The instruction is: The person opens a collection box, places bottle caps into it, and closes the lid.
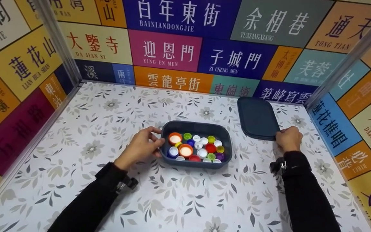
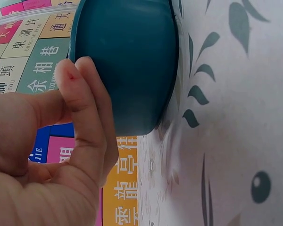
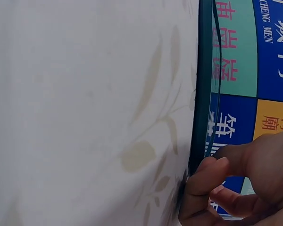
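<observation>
A dark blue-grey plastic box (image 1: 195, 164) stands on the table with its top uncovered. Inside lie several bottle caps (image 1: 201, 153) in white, red, orange, yellow, green, blue and purple. At the box's left end my left hand (image 1: 143, 145) holds the wall, fingertips at the rim; the left wrist view shows its fingers (image 2: 87, 117) against the outer side. A dark lid (image 1: 258, 117) with rounded corners lies farther back to the right. My right hand (image 1: 289, 138) pinches its near right corner between thumb and curled fingers, also seen in the right wrist view.
White cloth (image 1: 108, 193) with grey leaves and flowers covers the table. Upright panels (image 1: 166, 48) with coloured street-name blocks enclose the back and both sides. Pale corner posts (image 1: 60, 42) stand where they meet. The box and lid are apart, with tablecloth between.
</observation>
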The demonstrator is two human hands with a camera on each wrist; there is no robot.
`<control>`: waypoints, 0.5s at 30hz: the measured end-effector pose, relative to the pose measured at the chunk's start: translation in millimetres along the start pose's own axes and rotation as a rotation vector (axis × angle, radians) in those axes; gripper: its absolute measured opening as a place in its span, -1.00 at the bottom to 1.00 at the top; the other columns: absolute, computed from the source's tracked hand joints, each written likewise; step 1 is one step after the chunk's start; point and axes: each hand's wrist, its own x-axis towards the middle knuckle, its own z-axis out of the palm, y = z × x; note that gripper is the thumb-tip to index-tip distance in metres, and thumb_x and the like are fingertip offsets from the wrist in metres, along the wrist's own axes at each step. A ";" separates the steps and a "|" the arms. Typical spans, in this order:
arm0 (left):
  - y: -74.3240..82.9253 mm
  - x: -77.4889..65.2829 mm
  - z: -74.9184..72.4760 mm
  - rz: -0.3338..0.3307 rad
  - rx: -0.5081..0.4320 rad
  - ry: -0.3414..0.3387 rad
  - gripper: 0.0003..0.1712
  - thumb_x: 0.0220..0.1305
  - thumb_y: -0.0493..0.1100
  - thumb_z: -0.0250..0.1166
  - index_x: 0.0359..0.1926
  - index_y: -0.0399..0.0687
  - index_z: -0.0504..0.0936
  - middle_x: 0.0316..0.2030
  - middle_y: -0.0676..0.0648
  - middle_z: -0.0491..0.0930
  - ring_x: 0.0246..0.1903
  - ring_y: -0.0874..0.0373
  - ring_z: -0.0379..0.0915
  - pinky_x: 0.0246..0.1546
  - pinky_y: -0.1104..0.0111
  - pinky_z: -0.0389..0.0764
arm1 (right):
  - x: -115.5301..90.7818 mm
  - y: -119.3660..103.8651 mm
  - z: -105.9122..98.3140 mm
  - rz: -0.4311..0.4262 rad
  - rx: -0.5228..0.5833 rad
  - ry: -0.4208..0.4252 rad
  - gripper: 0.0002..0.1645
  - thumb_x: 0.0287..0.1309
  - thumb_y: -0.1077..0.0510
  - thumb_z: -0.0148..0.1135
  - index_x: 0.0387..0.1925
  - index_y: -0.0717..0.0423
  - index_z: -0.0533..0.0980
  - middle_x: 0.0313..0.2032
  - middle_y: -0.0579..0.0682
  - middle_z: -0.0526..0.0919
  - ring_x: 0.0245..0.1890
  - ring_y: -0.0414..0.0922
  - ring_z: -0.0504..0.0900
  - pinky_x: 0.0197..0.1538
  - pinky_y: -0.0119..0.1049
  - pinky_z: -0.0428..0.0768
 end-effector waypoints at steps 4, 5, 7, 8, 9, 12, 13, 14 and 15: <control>0.7 0.6 0.1 0.003 -0.001 -0.005 -0.47 0.67 -0.08 0.44 0.50 -0.11 0.61 -0.02 -0.16 0.80 -0.49 0.17 0.81 -0.33 0.28 0.82 | 0.9 -0.3 -1.4 0.016 -0.014 -0.021 -0.58 0.49 0.07 0.22 -0.04 0.41 0.70 0.16 0.52 0.74 0.22 0.45 0.69 0.32 0.21 0.74; 0.8 0.6 0.2 0.005 -0.003 -0.006 -0.47 0.67 -0.08 0.44 0.50 -0.11 0.61 -0.02 -0.16 0.81 -0.49 0.17 0.81 -0.34 0.29 0.81 | 0.8 -0.1 -1.7 0.023 -0.014 -0.029 -0.59 0.50 0.06 0.22 -0.06 0.40 0.68 0.15 0.52 0.73 0.22 0.45 0.68 0.33 0.22 0.74; 0.6 0.3 0.4 0.018 -0.001 -0.004 -0.47 0.67 -0.09 0.43 0.51 -0.14 0.61 -0.02 -0.17 0.81 -0.50 0.19 0.81 -0.33 0.28 0.82 | 0.1 -0.2 -2.1 0.031 -0.014 -0.043 -0.58 0.53 0.03 0.23 -0.06 0.38 0.67 0.17 0.52 0.72 0.27 0.48 0.67 0.39 0.25 0.72; 0.8 0.0 0.7 0.022 -0.001 -0.001 -0.47 0.67 -0.10 0.43 0.51 -0.14 0.61 -0.02 -0.17 0.81 -0.50 0.19 0.81 -0.34 0.28 0.82 | -0.7 -0.2 -2.1 0.033 -0.010 -0.047 -0.55 0.55 0.01 0.23 -0.03 0.39 0.68 0.21 0.53 0.72 0.32 0.49 0.65 0.47 0.28 0.68; 0.8 -0.3 1.0 0.025 -0.004 0.003 -0.47 0.67 -0.10 0.43 0.51 -0.15 0.61 -0.02 -0.17 0.81 -0.51 0.20 0.81 -0.34 0.28 0.83 | -1.7 -0.3 -2.0 0.037 -0.003 -0.052 -0.51 0.58 -0.01 0.21 0.04 0.41 0.68 0.25 0.53 0.71 0.38 0.49 0.63 0.54 0.29 0.64; 0.3 -1.1 1.4 0.037 -0.006 0.007 -0.46 0.67 -0.12 0.43 0.51 -0.18 0.60 -0.02 -0.18 0.81 -0.52 0.21 0.81 -0.33 0.27 0.84 | -5.5 -1.8 -1.6 0.053 0.053 -0.057 -0.40 0.63 -0.03 0.18 0.28 0.43 0.69 0.34 0.46 0.71 0.35 0.39 0.67 0.44 0.17 0.71; 0.4 -1.3 1.5 0.036 -0.006 0.010 -0.46 0.67 -0.12 0.43 0.51 -0.18 0.60 -0.03 -0.18 0.81 -0.52 0.21 0.81 -0.34 0.27 0.84 | -6.9 -2.7 -1.4 0.058 0.091 -0.054 -0.38 0.64 -0.02 0.17 0.35 0.41 0.68 0.31 0.42 0.74 0.25 0.30 0.73 0.33 0.06 0.77; 0.4 -1.4 1.4 0.036 -0.007 0.011 -0.46 0.67 -0.12 0.43 0.51 -0.18 0.60 -0.03 -0.18 0.81 -0.52 0.21 0.81 -0.33 0.27 0.84 | -8.0 -3.5 -1.1 0.065 0.145 -0.049 -0.38 0.63 0.01 0.16 0.40 0.40 0.66 0.25 0.38 0.78 0.12 0.19 0.79 0.20 -0.04 0.81; 0.5 -1.5 1.3 0.036 -0.006 0.011 -0.46 0.67 -0.11 0.43 0.51 -0.18 0.60 -0.03 -0.18 0.82 -0.52 0.22 0.81 -0.33 0.28 0.84 | -9.4 -4.8 -0.7 0.071 0.202 -0.050 -0.37 0.63 0.04 0.15 0.44 0.40 0.65 0.18 0.32 0.79 -0.02 0.05 0.82 0.05 -0.17 0.81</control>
